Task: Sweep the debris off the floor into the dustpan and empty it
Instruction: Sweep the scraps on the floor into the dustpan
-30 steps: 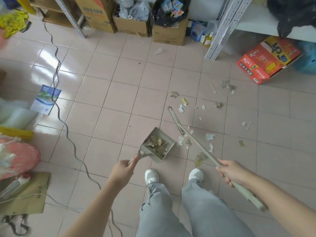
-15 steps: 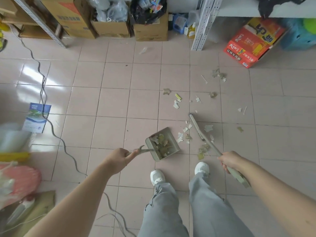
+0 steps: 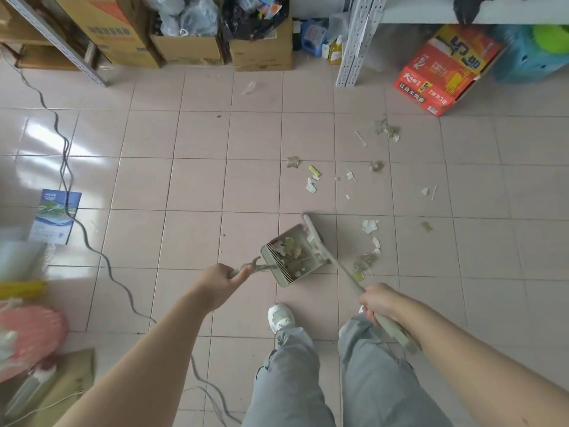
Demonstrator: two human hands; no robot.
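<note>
Dustpan [image 3: 292,257] sits on the floor [image 3: 197,186] just ahead of the white shoe [image 3: 280,317], left hand [image 3: 220,282] wrapped round its thin handle. Right hand [image 3: 377,298] grips the broom [image 3: 326,257] mid-stick. Debris [image 3: 312,180] beyond the dustpan looks light and papery, so gentle strokes; keep the pan level.

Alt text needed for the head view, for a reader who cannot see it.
A person's right hand sweeps a broom against a dustpan, already holding scraps, gripped by the left hand. More debris is scattered over the pink tiled floor beyond.
</note>
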